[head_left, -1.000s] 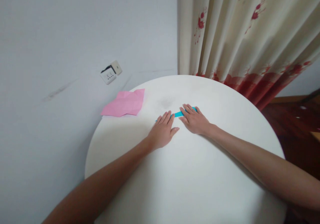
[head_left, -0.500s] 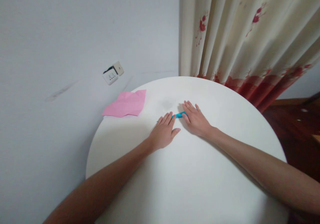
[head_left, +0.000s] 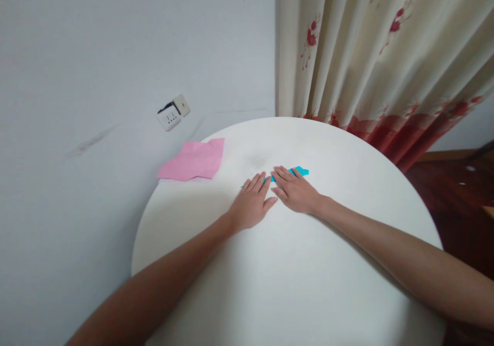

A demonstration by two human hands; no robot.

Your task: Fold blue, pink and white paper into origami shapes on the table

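Note:
A narrow strip of blue paper (head_left: 301, 171), seemingly folded, lies on the white round table (head_left: 285, 284). My left hand (head_left: 251, 201) rests flat over its left part, fingers stretched out and thumb apart. Right beside it, my right hand (head_left: 295, 190) lies flat across the strip's middle, fingers extended. The strip's right end shows past my right fingers, and a small bit shows between the two hands. Most of the left part is hidden under my left hand, with only a tip visible.
A creased pink paper sheet (head_left: 195, 160) lies at the table's left rear edge. Behind the table stands a pale wall with a socket (head_left: 169, 117). A cream and red curtain (head_left: 370, 68) hangs beyond the table at the right.
My right hand has slid left along the blue strip, close to my left hand, uncovering the strip's right end. My left hand has stayed in place.

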